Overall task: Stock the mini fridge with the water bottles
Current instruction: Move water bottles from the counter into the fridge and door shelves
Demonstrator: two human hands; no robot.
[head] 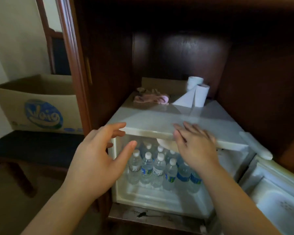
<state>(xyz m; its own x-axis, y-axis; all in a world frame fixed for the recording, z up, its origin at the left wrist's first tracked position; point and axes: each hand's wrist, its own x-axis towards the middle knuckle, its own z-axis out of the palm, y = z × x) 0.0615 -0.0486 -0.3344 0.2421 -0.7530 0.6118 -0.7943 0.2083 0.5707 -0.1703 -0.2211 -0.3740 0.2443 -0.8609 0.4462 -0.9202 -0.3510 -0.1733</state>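
The mini fridge [159, 119] stands inside a dark wooden cabinet [253, 73], its door [278, 192] swung open to the right. The water bottles [158, 167] stand upright in rows on the fridge floor, packed close together toward the front, white caps up and blue labels showing on several.

The left hand [98, 158] hovers in front of the fridge's left front corner, fingers spread and relaxed, its grip released and holding nothing. The right hand [195, 146] is raised before the front edge of the fridge top, fingers straight and slightly blurred, its grip likewise released; whether the fingertips touch the edge cannot be told.

On the fridge top, toward the back edge, lie a crumpled pink cloth [151, 99] and two rolls of white paper [197, 92], one partly unwound. Left of the cabinet, a cardboard box [39, 106] with a blue logo sits on a dark padded seat [34, 146].
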